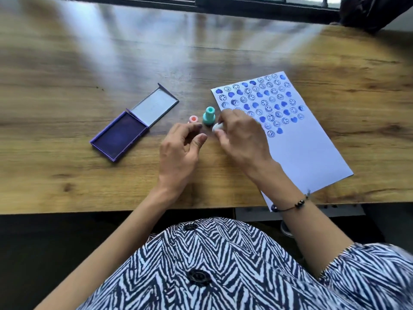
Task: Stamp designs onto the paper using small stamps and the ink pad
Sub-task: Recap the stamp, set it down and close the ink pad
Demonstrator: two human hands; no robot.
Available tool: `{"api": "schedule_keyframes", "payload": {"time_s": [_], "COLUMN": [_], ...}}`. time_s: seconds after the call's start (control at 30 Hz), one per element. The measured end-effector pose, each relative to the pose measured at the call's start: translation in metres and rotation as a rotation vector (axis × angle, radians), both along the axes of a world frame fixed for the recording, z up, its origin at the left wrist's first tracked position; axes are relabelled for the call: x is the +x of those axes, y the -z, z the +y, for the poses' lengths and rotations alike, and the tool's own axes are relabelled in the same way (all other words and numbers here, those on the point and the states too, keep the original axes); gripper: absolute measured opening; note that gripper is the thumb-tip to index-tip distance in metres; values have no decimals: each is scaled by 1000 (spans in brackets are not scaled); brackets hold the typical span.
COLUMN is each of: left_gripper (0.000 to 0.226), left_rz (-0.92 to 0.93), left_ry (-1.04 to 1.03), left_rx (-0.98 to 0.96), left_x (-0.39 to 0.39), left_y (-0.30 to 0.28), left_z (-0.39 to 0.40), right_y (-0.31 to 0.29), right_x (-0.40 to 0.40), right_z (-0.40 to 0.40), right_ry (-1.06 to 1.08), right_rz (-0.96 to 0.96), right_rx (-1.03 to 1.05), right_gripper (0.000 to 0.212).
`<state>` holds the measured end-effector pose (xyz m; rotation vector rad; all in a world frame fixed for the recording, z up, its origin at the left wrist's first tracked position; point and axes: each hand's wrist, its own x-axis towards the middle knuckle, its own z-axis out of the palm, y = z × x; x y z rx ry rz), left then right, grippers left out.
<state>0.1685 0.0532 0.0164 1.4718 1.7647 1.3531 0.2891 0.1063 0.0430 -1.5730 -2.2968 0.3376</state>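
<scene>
A white paper (308, 148) lies on the right of the wooden table, its upper half covered with several blue smiley and heart prints. A purple ink pad (120, 136) lies open on the left, lid (154, 106) flipped back. A teal stamp (209, 116) stands upright between them, with a small pink stamp (193, 119) just to its left. My right hand (241, 135) pinches a small white stamp (217, 126) beside the teal one. My left hand (181, 148) hovers just below the pink stamp, fingers curled and apart, holding nothing.
The table's near edge (111, 212) runs just in front of my body. A dark object (368, 12) sits at the far right corner by a window frame. Bare wood (156, 52) stretches behind the stamps.
</scene>
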Motion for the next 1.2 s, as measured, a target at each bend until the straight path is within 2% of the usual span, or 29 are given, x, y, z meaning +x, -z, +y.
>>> {"api": "schedule_keyframes", "payload": {"time_s": [0.13,0.27,0.4,0.5,0.63,0.7,0.77,0.87,0.97,1.07,1.2], "left_gripper": [23,22,23,31,50,55,56,54,54,47,42], "left_rz": [-23,-55,-27,192,732,819,817,782,582,253,83], "left_ry": [-58,-95,-157,-143,14,66,74,63,1,-137,-132], "left_rx": [-3,-1,29,-5,-318,-436,-479,-422,-249,-5,187], "left_x": [-11,-16,-30,-55,-82,-84,-84,-84,-89,-95,-96], "left_y": [2,1,-8,-16,-16,-15,-12,-9,-14,-28,-42], "left_z": [-8,-15,-12,12,59,73,80,84,76,54,18], "right_y": [8,7,-10,-26,-37,-39,-39,-40,-40,-45,-48], "right_x": [-6,-8,-10,-23,-45,-52,-56,-60,-64,-72,-90], "right_z": [3,3,2,5,12,16,19,20,19,21,17], "right_ry": [-45,-63,-60,-86,-130,-142,-147,-129,-77,-30,-142], "right_rz": [-105,-61,-12,63,88,93,104,194,352,612,793], "right_rx": [33,15,167,189,146,118,79,35,-49,-322,-795], "right_gripper": [18,22,28,23,19,18,18,18,20,22,38]}}
